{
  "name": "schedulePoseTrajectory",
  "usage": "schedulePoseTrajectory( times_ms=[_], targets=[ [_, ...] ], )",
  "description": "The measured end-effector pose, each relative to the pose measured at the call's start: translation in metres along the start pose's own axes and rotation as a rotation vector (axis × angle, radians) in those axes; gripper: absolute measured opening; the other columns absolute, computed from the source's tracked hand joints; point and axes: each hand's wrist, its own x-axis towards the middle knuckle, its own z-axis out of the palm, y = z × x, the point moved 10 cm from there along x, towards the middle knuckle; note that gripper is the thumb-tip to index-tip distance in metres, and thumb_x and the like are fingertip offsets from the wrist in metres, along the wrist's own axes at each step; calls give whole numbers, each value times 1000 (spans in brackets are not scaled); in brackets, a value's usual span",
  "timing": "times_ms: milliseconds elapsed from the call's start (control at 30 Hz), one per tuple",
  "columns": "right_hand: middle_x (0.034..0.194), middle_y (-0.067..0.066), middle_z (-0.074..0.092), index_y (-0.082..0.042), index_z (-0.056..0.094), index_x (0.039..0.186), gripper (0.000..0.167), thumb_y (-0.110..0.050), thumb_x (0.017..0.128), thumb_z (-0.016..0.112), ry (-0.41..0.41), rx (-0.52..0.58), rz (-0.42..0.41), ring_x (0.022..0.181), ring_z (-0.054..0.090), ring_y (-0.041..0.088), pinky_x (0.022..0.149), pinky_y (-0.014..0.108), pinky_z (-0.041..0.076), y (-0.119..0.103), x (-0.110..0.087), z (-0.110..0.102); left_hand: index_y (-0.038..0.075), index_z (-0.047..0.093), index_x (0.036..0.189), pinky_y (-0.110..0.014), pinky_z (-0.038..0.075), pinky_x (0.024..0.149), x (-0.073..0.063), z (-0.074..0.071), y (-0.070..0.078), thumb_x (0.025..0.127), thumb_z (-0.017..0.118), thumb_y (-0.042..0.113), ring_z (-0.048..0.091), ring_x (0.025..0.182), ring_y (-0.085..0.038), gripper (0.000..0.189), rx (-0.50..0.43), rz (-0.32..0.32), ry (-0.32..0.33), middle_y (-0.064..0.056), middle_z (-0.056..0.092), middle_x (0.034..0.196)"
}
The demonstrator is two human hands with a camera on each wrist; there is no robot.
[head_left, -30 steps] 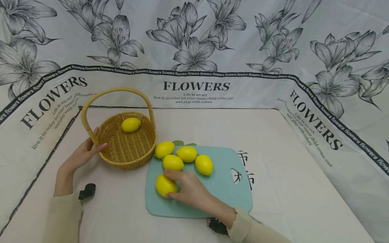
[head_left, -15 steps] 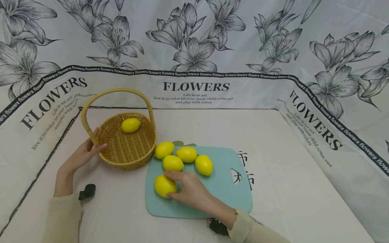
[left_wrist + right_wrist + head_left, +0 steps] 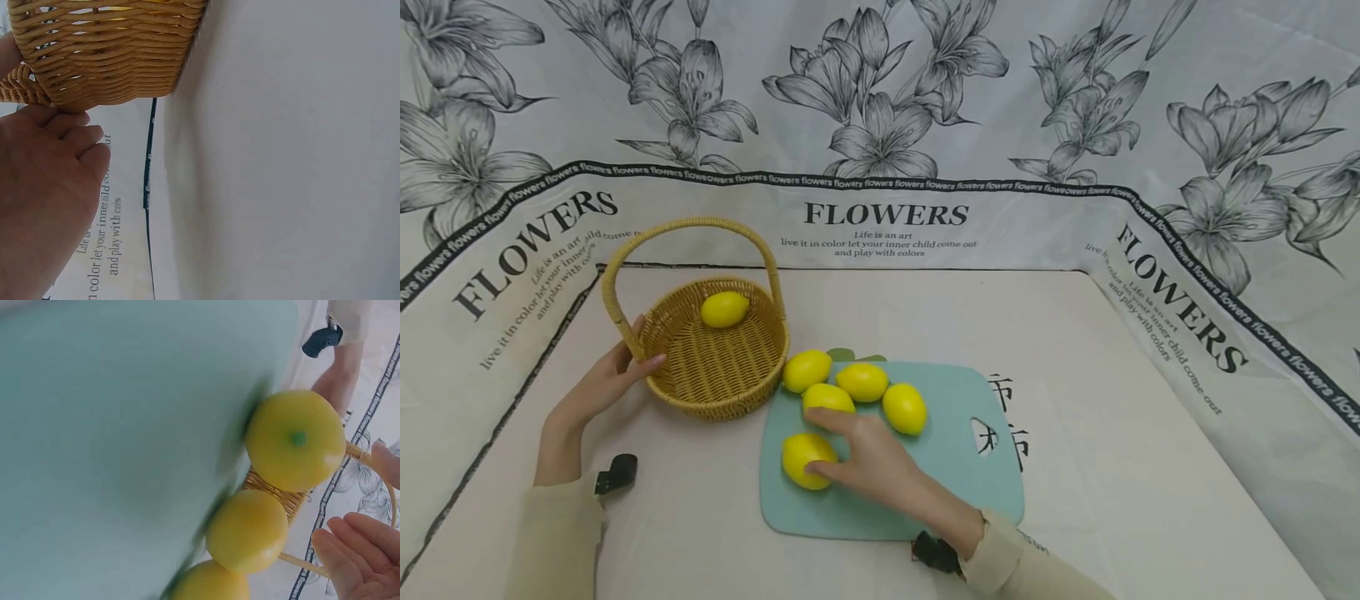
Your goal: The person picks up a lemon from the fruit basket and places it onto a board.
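Observation:
My left hand (image 3: 598, 379) grips the wicker basket (image 3: 722, 404) at its left side, by the foot of the handle, thumb over the rim. In the left wrist view its fingers (image 3: 87, 140) curl against the underside of the weave. One lemon (image 3: 725, 309) lies inside the basket, towards the back. My right hand (image 3: 876, 462) hovers over the light-blue cutting board (image 3: 955, 483), thumb and fingers spread apart around the near lemon (image 3: 805, 461). The right wrist view shows that lemon (image 3: 297, 440) standing clear of the fingers. Behind it, another lemon (image 3: 827, 398) is partly covered by the fingertips.
More lemons sit at the board's back left: one by the basket (image 3: 807, 371), one in the middle (image 3: 862, 382) and one to the right (image 3: 905, 408). Green printed leaves (image 3: 841, 354) show behind the board. A flower-printed cloth (image 3: 880, 212) rises around the white tabletop (image 3: 1112, 400).
My right hand has let go of the near lemon, its fingers lifting away and spreading wider. The lemon shifted slightly left earlier and stays on the board. My left hand and the basket hold still.

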Motion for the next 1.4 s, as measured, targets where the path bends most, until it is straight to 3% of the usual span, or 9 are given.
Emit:
schedulePoseTrajectory(
  times_ms=[367,667,1167,1400],
  targets=[
    [135,3,56,-6,57,134,61,-26,81,80,76,9,-18,126,50,14,100,29,43,-8,16,-24,17,-10,154,-73,2,104,1,0,-2,101,51,30,-9,140,-49,81,7,-5,2,-25,-10,157],
    [134,2,58,-7,59,133,58,-23,81,79,92,78,-41,124,53,14,100,32,45,-18,36,-33,14,-9,154,-73,2,104,0,1,2,101,51,31,-8,140,-49,82,0,11,6,-23,-10,157],
    [134,6,58,-8,58,134,57,-27,83,77,80,126,-133,125,52,17,99,23,44,-50,73,-33,16,-9,154,-73,3,104,3,0,-4,101,50,29,-8,140,-50,80,18,-7,10,-22,-11,157],
    [134,2,58,-12,58,135,58,-31,84,76,59,143,-119,122,54,13,97,28,46,-58,86,-30,17,-9,154,-74,4,103,1,1,-2,101,50,30,-8,140,-50,81,9,3,13,-22,-10,158]
  ],
)
